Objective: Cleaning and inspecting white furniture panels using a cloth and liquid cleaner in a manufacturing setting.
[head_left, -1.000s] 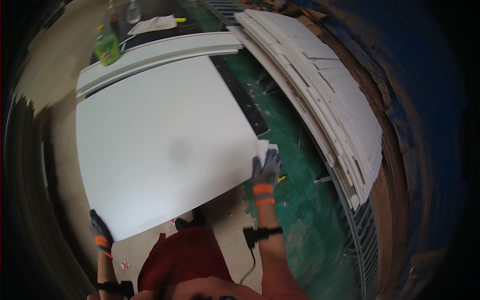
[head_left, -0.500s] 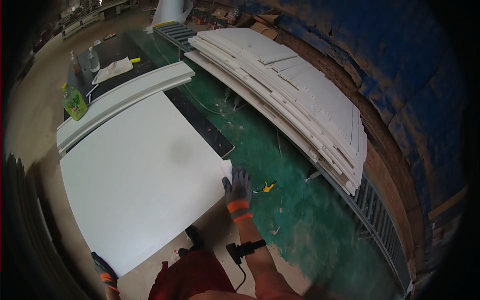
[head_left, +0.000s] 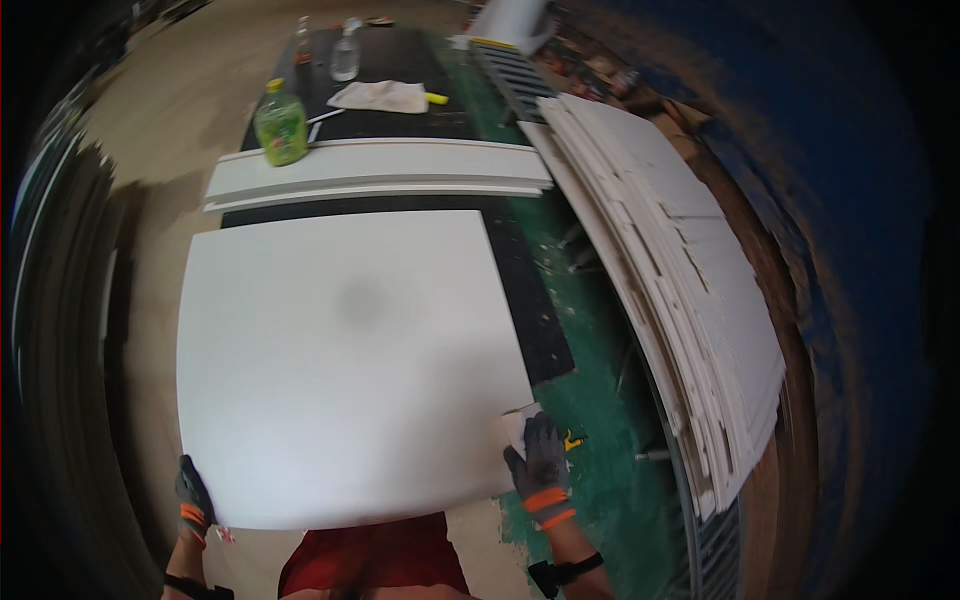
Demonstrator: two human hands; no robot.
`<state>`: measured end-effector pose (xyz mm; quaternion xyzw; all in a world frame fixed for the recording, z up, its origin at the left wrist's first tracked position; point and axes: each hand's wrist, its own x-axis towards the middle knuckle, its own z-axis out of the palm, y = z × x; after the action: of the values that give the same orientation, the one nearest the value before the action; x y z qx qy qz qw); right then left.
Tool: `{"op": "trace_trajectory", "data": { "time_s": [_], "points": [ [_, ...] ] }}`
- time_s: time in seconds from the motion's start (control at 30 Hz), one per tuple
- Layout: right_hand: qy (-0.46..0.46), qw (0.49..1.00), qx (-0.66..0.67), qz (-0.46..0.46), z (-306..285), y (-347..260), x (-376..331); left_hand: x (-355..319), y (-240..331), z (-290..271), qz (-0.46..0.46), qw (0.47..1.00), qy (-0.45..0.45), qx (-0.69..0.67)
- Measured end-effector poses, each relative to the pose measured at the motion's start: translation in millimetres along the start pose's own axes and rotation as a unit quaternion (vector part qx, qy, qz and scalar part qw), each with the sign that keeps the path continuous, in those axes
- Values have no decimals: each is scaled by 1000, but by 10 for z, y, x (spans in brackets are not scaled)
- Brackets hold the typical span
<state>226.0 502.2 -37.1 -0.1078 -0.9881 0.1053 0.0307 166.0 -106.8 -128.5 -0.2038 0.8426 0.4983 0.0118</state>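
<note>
White flat rectangular panel (head_left: 350, 365), gripped at near corners by curled gloved left hand (head_left: 192, 495) and right hand (head_left: 541, 462), could slip, striking the green plastic bottle (head_left: 281, 125).

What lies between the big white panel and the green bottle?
In the head view, a stack of long white boards lies between the panel and the bottle, with a dark strip of bench showing.

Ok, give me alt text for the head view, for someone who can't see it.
Two gloved hands, left hand and right hand, grip the near corners of a large white panel above a black workbench. Beyond lie white trim boards and a green bottle; stacked white panels lean on the right.
</note>
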Motion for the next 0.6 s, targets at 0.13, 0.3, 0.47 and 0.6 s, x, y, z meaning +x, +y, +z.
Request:
{"op": "trace_trajectory", "data": {
  "time_s": [0.13,0.3,0.47,0.6],
  "points": [
    [7,993,-35,-111,75,-127,987,-238,393,-44,-62,998,0,-20],
    [83,983,-17,-164,391,-319,2716,-310,-178,-66,-77,992,92,-34],
    [73,991,-17,-110,528,-556,4295,-382,167,-59,-97,994,45,-32],
    [87,989,-16,-117,593,-490,4555,-498,770,118,-5,996,84,42]
  ]
}}
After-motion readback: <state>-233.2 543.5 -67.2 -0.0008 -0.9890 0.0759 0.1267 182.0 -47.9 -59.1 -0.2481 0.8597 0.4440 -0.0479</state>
